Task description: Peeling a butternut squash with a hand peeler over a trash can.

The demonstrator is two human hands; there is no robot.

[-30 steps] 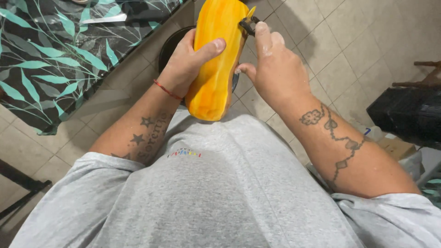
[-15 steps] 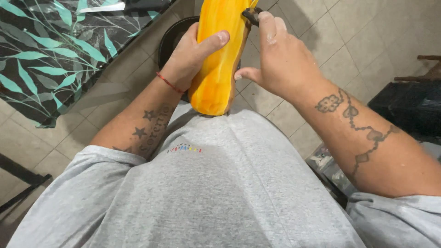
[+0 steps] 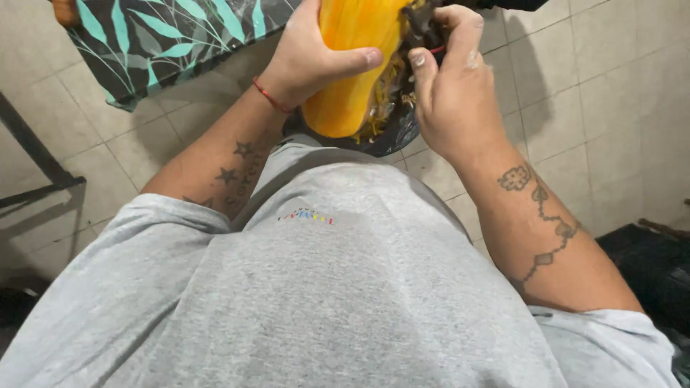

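Note:
My left hand (image 3: 313, 54) grips a large peeled orange fruit (image 3: 348, 68), long and rounded, held upright in front of my chest. My right hand (image 3: 453, 86) is closed around a dark-handled peeling tool (image 3: 425, 29) pressed against the fruit's right side. Below the fruit sits a black bin (image 3: 388, 133) holding yellow peel strips. The top of the fruit is cut off by the frame's upper edge.
A table with a dark cloth printed with teal leaves (image 3: 162, 36) stands at the upper left, its dark metal leg (image 3: 32, 154) at the left. The floor is beige tile (image 3: 611, 108). A black object (image 3: 647, 266) lies at the lower right.
The view has tilted down, so the fruit and hands now sit at the top edge. My right hand has slid lower along the fruit, and the bin with peels shows beneath it.

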